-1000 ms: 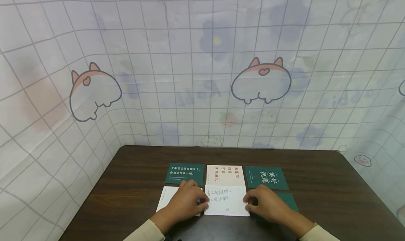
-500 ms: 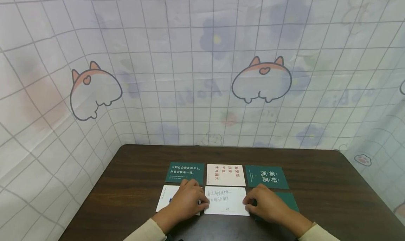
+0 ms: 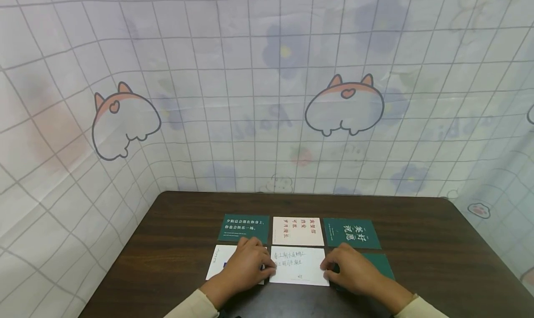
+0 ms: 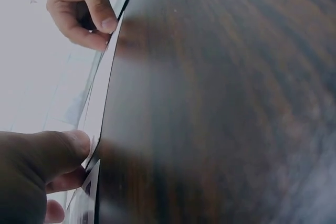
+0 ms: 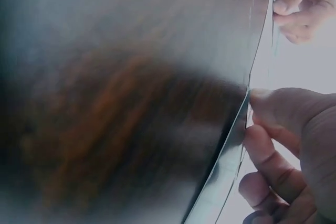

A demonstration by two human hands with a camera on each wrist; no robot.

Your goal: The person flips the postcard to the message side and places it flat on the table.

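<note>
A white postcard (image 3: 298, 268) with handwritten lines lies in the middle of the front row of cards in the head view. At its left edge, my left hand (image 3: 248, 264) pinches it between thumb and curled fingers. My right hand (image 3: 350, 269) pinches the right edge in the same way. Seen from the left wrist, the left thumb (image 4: 73, 148) sits right at the card's edge, low over the tabletop. Under the left hand is another white card (image 3: 221, 257), partly covered. A dark green card (image 3: 381, 263) is mostly hidden beneath the right hand.
Behind the front row lie a green card with white text (image 3: 244, 227), a cream card with red text (image 3: 292, 230) and another green card (image 3: 350, 233). They rest on a dark wood-grain table (image 3: 167, 244). A white grid-patterned curtain (image 3: 267, 160) surrounds its back and sides.
The handwritten postcard has shifted slightly toward me, off the lower edge of the cream card, leaving a thin gap between them. Both hands keep nearly the same place.
</note>
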